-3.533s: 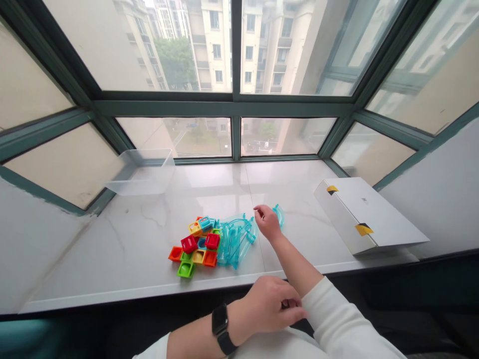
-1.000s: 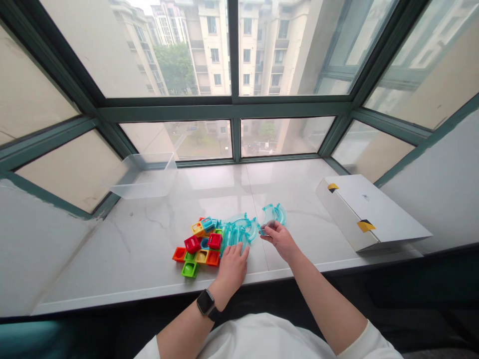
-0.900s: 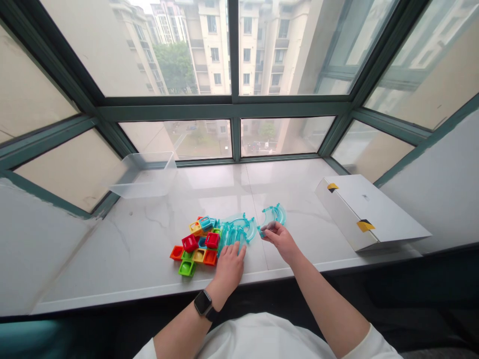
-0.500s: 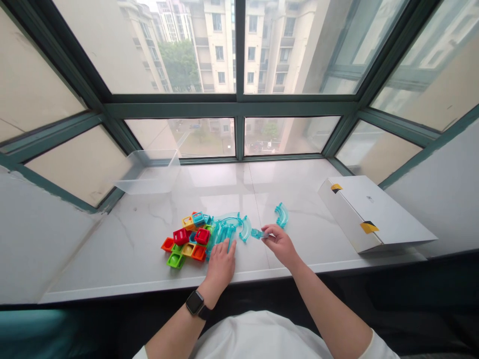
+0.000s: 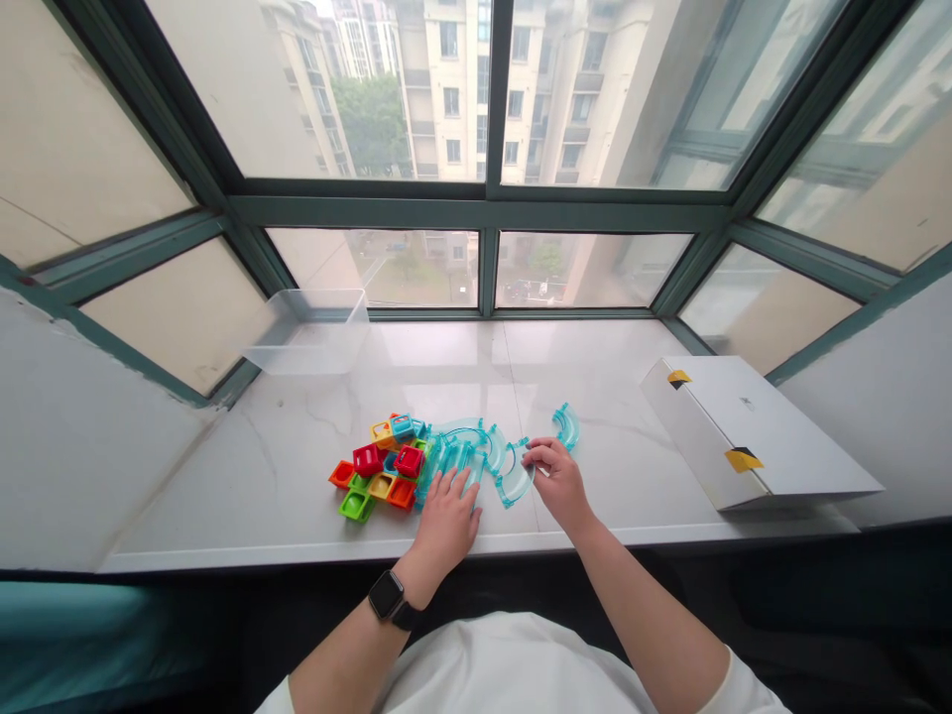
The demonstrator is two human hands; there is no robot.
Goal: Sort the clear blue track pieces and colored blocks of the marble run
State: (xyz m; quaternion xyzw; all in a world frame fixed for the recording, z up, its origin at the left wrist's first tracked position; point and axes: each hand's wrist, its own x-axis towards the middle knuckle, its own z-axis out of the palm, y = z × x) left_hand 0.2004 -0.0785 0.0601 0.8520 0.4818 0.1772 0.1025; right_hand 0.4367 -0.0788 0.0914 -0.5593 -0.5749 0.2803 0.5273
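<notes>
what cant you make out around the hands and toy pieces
Head view, the only one:
clear teal track pieces: the left hand covers their near ends
curved track piece: fingers of the right hand hide the gripped end
coloured blocks: upper blocks hide lower ones
white box: shut, inside hidden

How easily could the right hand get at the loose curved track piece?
Probably easily: the right hand sits just short of the curved track piece, nothing between them, though it touches another piece.
</notes>
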